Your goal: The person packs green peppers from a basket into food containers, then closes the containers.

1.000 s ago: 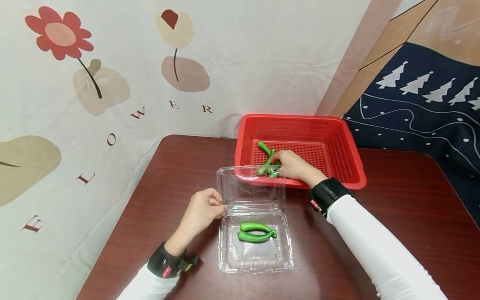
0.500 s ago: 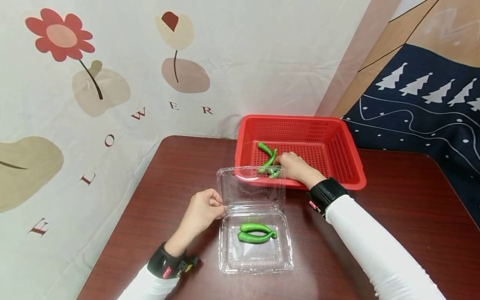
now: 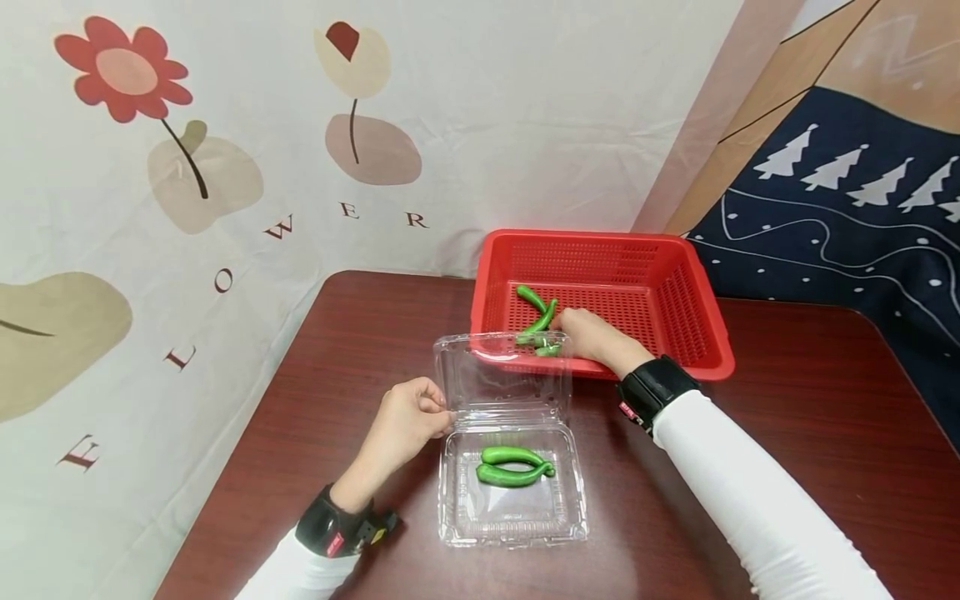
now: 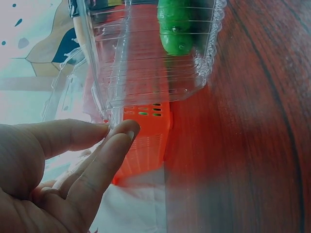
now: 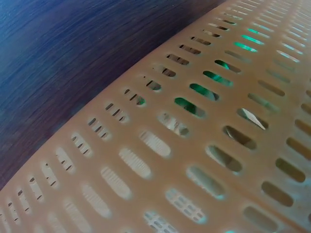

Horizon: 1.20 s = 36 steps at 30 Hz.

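A clear plastic clamshell container (image 3: 512,521) stands with its lid (image 3: 487,375) raised. Two green chili peppers (image 3: 513,477) lie side by side in its base. At the hinge's left end, my left hand (image 3: 401,421) pinches the plastic edge between thumb and fingers; the left wrist view shows this pinch beside the green pepper (image 4: 174,29). My right hand (image 3: 592,335) reaches into the red basket (image 3: 708,333), beside several loose green peppers (image 3: 536,310). Its fingertips are hidden from the head view, and the right wrist view shows mainly the basket's slotted wall (image 5: 121,160).
The basket is at the back of the dark red-brown table (image 3: 360,333), against a printed cloth backdrop (image 3: 465,108). The raised lid stands just in front of the basket's near left rim.
My right hand has moved slightly right and down within the basket, and the peppers beside its fingers have shifted a little. The left hand and the container stay in place.
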Available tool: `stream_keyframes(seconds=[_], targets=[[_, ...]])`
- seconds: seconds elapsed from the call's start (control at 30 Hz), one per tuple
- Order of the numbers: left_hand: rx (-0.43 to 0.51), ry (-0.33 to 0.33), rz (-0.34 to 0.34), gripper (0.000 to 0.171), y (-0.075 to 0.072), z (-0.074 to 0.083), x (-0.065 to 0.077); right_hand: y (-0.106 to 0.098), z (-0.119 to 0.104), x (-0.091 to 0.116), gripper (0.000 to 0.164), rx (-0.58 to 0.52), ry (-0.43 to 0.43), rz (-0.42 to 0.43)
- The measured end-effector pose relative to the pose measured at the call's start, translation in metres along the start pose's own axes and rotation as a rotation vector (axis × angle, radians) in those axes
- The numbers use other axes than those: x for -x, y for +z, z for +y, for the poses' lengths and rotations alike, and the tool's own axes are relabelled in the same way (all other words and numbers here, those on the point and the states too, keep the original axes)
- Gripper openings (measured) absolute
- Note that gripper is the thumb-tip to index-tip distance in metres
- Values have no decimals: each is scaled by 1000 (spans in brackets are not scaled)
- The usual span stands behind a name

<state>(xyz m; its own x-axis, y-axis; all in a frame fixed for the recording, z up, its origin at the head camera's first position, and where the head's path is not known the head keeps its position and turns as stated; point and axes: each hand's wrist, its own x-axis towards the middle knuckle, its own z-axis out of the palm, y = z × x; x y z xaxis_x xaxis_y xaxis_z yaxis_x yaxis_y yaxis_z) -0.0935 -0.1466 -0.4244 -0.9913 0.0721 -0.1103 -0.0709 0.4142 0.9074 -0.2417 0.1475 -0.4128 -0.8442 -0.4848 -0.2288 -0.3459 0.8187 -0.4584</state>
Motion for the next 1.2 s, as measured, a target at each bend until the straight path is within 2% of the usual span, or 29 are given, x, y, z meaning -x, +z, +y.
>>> stream_keyframes(seconds=[0.13, 0.3, 0.43, 0.57, 0.73, 1.2], targets=[[2, -12, -1, 20, 1, 0, -1, -1, 2, 1, 20, -23, 11, -28], [4, -18, 1, 20, 1, 2, -1, -1, 4, 1, 24, 24, -91, 25], [2, -19, 1, 21, 1, 2, -1, -2, 3, 1, 21, 6, -117, 42], [3, -17, 0, 21, 1, 1, -1, -4, 1, 2, 16, -21, -109, 71], [11, -17, -1, 21, 1, 0, -2, -8, 0, 7, 19, -61, -83, 142], [29, -18, 1, 21, 1, 1, -1, -37, -4, 30, 25, -194, -33, 293]])
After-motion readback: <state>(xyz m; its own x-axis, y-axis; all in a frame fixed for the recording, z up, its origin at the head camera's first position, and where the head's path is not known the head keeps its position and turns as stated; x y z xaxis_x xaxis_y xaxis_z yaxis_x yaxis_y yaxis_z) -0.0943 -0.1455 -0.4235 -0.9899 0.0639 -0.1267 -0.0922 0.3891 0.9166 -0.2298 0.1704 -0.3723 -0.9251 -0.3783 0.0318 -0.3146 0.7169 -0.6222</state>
